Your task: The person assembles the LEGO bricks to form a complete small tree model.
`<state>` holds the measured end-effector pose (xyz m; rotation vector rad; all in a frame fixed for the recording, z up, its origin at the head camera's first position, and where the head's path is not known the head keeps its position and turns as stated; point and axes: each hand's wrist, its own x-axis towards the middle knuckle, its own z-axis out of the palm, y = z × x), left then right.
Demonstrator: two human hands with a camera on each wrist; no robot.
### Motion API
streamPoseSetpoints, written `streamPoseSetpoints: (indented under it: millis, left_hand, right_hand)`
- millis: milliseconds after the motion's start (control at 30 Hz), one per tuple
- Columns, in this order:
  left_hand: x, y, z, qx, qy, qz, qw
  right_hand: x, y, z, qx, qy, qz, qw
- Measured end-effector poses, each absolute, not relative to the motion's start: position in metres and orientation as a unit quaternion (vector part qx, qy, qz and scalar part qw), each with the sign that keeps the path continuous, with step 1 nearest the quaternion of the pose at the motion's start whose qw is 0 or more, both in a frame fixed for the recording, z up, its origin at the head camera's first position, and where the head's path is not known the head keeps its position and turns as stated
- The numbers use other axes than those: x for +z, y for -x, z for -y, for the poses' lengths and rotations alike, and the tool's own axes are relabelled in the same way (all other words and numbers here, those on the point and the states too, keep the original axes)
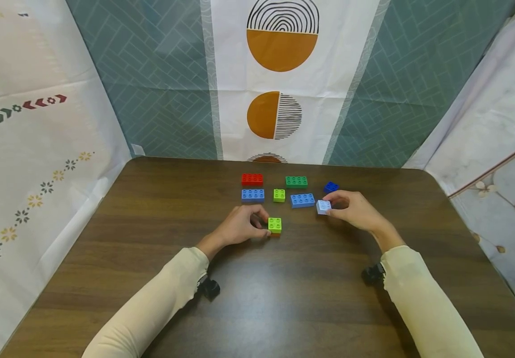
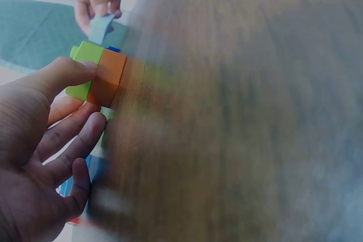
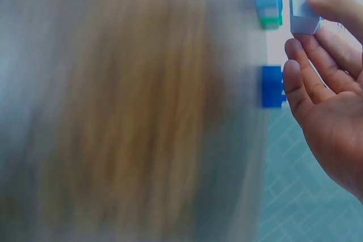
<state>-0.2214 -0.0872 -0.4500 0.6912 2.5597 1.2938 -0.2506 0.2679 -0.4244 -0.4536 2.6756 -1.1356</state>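
Observation:
Thumb and fingers of my left hand [image 1: 241,224] pinch a lime-green brick [image 1: 274,224] from its left side. That brick sits on top of an orange brick [image 2: 108,77], and the pair stands at the tabletop. My right hand [image 1: 355,211] holds a small pale-blue brick [image 1: 323,207] between thumb and fingertips. In the right wrist view the pale-blue brick [image 3: 304,7] appears raised off the wood, its studs turned away. Just behind that hand lies a dark-blue brick [image 1: 331,187], and a longer blue brick [image 1: 302,200] is to the left of the pale one.
Farther back on the brown table [image 1: 172,199] are a red brick [image 1: 252,179], a green brick [image 1: 296,182], another blue brick [image 1: 253,195] and a second lime-green brick [image 1: 279,195]. Patterned cloth [image 1: 167,99] hangs behind the far edge and along both sides.

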Motion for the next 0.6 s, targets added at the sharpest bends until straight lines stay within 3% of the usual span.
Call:
streamPoseSetpoints:
  millis: [600]
  left_hand:
    - [-0.450,0.222,0.088,0.430,-0.234,-0.866,0.098]
  right_hand:
    - [-0.406,0.231,-0.209,-0.403,0.204,-0.887,0.096]
